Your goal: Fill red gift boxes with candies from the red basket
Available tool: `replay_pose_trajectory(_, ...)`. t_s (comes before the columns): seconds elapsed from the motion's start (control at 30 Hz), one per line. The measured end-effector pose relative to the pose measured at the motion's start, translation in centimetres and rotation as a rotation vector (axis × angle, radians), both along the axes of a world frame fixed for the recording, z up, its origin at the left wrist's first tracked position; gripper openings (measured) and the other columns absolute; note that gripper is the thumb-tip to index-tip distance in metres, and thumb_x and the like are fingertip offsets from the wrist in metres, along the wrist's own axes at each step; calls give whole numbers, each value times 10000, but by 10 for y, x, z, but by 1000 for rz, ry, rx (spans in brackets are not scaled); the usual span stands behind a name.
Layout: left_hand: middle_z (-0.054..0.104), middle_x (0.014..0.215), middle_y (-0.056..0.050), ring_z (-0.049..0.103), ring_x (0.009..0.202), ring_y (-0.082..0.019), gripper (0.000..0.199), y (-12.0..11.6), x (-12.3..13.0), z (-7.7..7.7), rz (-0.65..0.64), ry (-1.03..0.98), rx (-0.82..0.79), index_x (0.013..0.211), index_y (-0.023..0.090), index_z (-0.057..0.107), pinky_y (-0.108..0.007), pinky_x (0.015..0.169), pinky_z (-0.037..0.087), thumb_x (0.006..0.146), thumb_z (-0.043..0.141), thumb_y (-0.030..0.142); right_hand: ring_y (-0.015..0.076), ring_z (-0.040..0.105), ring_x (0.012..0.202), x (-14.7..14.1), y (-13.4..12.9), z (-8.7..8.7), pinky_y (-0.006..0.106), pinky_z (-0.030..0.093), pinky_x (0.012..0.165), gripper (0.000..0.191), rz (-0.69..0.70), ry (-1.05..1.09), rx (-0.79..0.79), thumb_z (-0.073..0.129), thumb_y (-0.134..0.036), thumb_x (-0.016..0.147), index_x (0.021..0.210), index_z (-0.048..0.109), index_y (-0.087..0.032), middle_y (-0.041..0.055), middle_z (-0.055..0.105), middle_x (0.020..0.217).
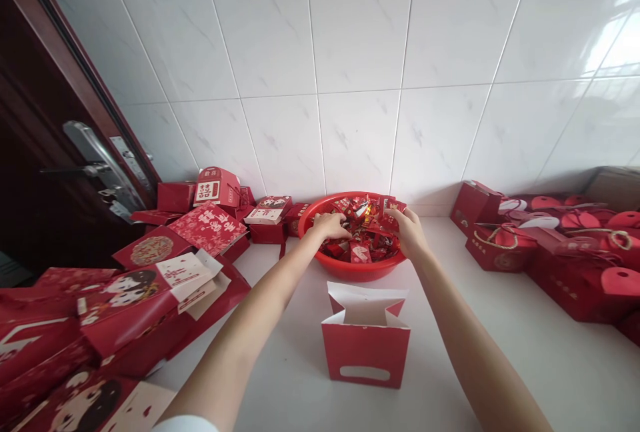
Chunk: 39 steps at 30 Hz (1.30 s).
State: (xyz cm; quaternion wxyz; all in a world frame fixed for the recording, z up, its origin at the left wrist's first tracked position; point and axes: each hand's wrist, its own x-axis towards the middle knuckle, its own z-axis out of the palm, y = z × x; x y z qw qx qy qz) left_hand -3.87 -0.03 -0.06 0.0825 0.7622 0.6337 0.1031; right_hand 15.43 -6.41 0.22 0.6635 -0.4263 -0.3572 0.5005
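A red plastic basket [350,273] full of wrapped candies [361,252] stands against the tiled wall. My left hand [330,225] is over its left side, thumb and fingers apart, touching the candies. At the right rim, my right hand [411,232] is closed on a red candy packet [393,207]; its fingertips are partly hidden behind the packet. In front of the basket, between my forearms, a red paper gift box [367,352] stands upright with its top unfolded. A white oval marks its near face.
Red gift boxes [145,292] in several prints are heaped on the left, near a dark door [45,119] with a metal handle. On the right stand closed red boxes [505,245] with cord handles and heart-shaped tags. A brown carton [613,185] sits behind them.
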Motion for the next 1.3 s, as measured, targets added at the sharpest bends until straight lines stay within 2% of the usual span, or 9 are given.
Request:
replay_pose_trajectory(0.1, 791, 936, -26, 700, 1022, -306, 355, 1, -1, -2, -12, -17, 5, 934, 308, 751, -378, 965, 472, 589, 833, 316, 159, 646, 630, 1, 0, -1, 262, 556, 575, 244, 17, -18, 6, 767, -274, 609, 661, 533, -226, -42, 613, 599)
replay_pose_trajectory(0.33, 787, 967, -52, 713, 974, -261, 189, -3, -4, -2, 10, -122, 83, 907, 259, 762, -313, 856, 510, 745, 727, 168, 164, 654, 646, 1, 0, -2, 262, 553, 580, 233, 27, -32, 34, 773, -300, 605, 674, 564, -222, -33, 635, 628)
replay_pose_trajectory(0.47, 777, 1105, -42, 716, 964, -194, 332, -4, -5, 0, 20, -184, 146, 1077, 239, 755, -246, 815, 522, 807, 635, 87, 173, 667, 664, 1, 0, -2, 262, 553, 583, 219, 28, -35, 20, 773, -299, 603, 674, 582, -219, -21, 670, 650)
replay_pose_trajectory(0.63, 763, 1171, -42, 682, 1094, -193, 408, -7, -5, 4, 25, -162, 197, 1074, 232, 760, -260, 936, 500, 776, 580, 20, 174, 677, 659, 1, -1, -1, 273, 572, 604, 208, 35, -28, 16, 767, -291, 606, 689, 592, -217, -22, 677, 649)
replay_pose_trajectory(0.7, 782, 1097, -38, 692, 1063, -209, 303, -11, -4, 7, -11, -132, 172, 954, 244, 782, -279, 943, 498, 767, 615, 74, 173, 674, 651, 0, -1, 0, 277, 580, 599, 209, 32, -10, 10, 772, -278, 601, 686, 591, -217, -27, 676, 641)
replay_pose_trajectory(0.8, 777, 789, -32, 719, 881, -249, 59, -17, 0, 8, -79, -72, 83, 673, 253, 742, -326, 900, 512, 703, 723, 207, 164, 662, 633, 0, -1, -1, 262, 566, 567, 196, 25, -9, 18, 769, -271, 601, 673, 594, -218, -30, 668, 632)
replay_pose_trajectory(0.93, 671, 564, -18, 706, 775, -277, 206, -21, 2, 6, -123, -44, 35, 496, 245, 616, -365, 872, 499, 637, 766, 236, 175, 679, 665, -1, 0, -1, 283, 587, 606, 184, 54, -3, 21, 771, -281, 606, 689, 619, -217, -18, 685, 671)
replay_pose_trajectory(1.13, 730, 725, -13, 701, 776, -232, 111, -19, 0, 5, -137, -150, 59, 712, 229, 707, -313, 754, 500, 796, 634, 228, 186, 678, 690, 0, 1, -2, 304, 603, 613, 242, 55, 13, 11, 799, -286, 587, 661, 578, -221, -19, 680, 674)
replay_pose_trajectory(1.3, 781, 948, -53, 723, 914, -229, 145, -11, 0, 2, -236, -568, 39, 920, 174, 730, -302, 797, 540, 840, 611, 197, 171, 659, 658, 1, 2, -4, 296, 598, 597, 311, 53, 10, 15, 817, -298, 582, 651, 522, -225, -28, 661, 658)
